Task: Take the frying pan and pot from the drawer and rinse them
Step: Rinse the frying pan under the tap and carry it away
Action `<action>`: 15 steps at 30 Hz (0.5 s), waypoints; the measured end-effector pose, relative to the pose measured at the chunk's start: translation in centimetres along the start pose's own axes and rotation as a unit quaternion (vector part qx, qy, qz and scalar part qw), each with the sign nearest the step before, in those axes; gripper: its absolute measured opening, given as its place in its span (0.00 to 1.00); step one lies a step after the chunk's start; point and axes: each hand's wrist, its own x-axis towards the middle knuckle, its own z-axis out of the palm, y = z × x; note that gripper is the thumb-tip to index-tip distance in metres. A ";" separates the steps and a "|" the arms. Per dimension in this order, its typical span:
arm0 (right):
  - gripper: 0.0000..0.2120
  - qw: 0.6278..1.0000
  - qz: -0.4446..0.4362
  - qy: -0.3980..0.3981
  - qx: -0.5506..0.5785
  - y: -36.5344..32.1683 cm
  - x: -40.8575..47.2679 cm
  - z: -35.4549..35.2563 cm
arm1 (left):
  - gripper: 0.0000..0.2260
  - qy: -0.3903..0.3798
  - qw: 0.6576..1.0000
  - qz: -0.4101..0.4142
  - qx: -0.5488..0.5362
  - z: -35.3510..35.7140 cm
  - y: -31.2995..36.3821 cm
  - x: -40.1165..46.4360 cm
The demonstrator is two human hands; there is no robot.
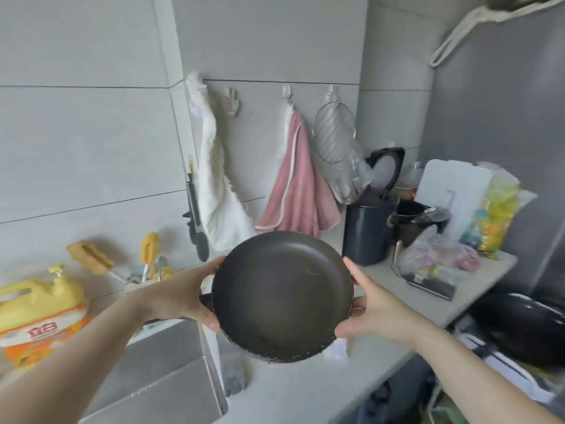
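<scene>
Both hands grip the frying pan (282, 296) by its rim, holding it in the air above the worktop (305, 390), tilted so its dark inner face turns toward the camera. The left hand (186, 296) closes on the rim at 9 o'clock, thumb on the near edge and fingers curled behind. The right hand (371, 307) clasps the rim at 3 o'clock, thumb lying along the upper edge and fingers wrapped under the lower side. A dark stub at the pan's 9 o'clock side, by the left palm, may be the handle; it is too hidden to tell.

At 7 o'clock from the pan lies the steel sink (159, 384). At 9 o'clock, beyond the left forearm, stands a yellow detergent bottle (39, 313) with yellow sponge brushes (90, 257) behind it. At 12 o'clock a pink towel (298, 191) hangs on the tiled wall, with a white cloth (214, 185) at 11 o'clock. At 1 o'clock a dark kettle (368, 228) stands on the worktop with its lid up, and at 2 o'clock lies a plastic bag (434, 258). A black wok (526, 325) sits at 3 o'clock, beyond the right wrist.
</scene>
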 end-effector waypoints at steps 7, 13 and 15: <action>0.60 0.984 0.089 0.153 0.010 6.3 -18.3 -15.6 | 0.47 -0.131 0.983 0.128 -0.003 14.5 15.8 10.9; 0.64 0.935 0.155 0.319 0.024 12.8 -33.1 -24.9 | 0.53 -0.255 0.934 0.242 0.061 26.7 31.0 20.8; 0.66 0.916 0.168 0.363 0.028 14.6 -37.6 -27.3 | 0.49 -0.296 0.910 0.282 0.071 31.2 36.1 23.1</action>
